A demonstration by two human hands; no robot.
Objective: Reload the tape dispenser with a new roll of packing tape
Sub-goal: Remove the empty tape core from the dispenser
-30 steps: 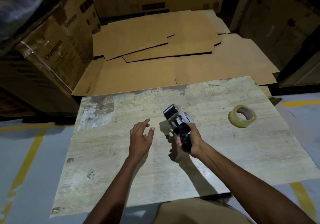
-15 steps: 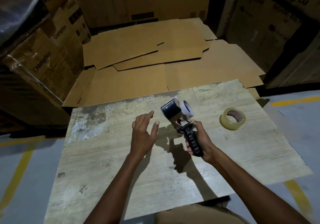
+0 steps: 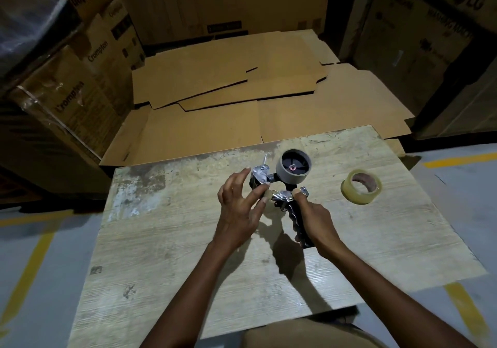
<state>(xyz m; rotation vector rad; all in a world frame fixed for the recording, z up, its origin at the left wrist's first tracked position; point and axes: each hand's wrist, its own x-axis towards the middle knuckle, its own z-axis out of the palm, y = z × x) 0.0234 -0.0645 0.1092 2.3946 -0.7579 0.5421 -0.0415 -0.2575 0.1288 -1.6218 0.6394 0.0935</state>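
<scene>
The tape dispenser (image 3: 291,171) is a black pistol-grip gun with metal brackets and a grey hub that carries no tape. My right hand (image 3: 317,221) grips its black handle and holds it upright above the board. My left hand (image 3: 240,205) is at the dispenser's left side, fingers spread, with fingertips touching the metal front bracket. A new roll of clear packing tape (image 3: 361,186) lies flat on the board (image 3: 188,253), to the right of the dispenser and apart from both hands.
Flattened cardboard sheets (image 3: 236,97) lie beyond the far edge of the board. Stacked cartons (image 3: 80,78) stand on the left, and more cartons (image 3: 419,35) on the right. Yellow floor lines (image 3: 27,275) run on both sides.
My right hand has turned the dispenser so the empty hub faces up and toward me. My left hand has moved in from the open board and now touches the metal bracket.
</scene>
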